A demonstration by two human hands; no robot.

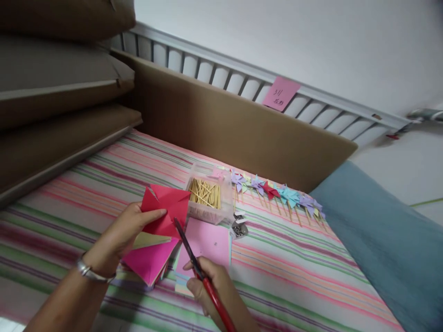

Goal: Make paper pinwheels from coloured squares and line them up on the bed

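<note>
My left hand (138,221) pinches a square of red paper (166,203), thumb on top and the other fingers hidden beneath. Slits run in from its corners. My right hand (214,281) grips red-handled scissors (188,249), whose dark blades lie at the lower right corner of the red sheet. Under and below my left hand sits a stack of coloured paper squares with a magenta sheet (152,260) on top. A second stack, topped by pink paper (207,244), lies beneath the scissors.
A clear plastic box (211,212) holds many thin wooden sticks. Several paper pinwheels on sticks (272,190) lie in a row to its right. Small packets of metal pins (238,228) lie nearby. A brown board (224,124) stands behind; brown packages (62,106) are stacked at left.
</note>
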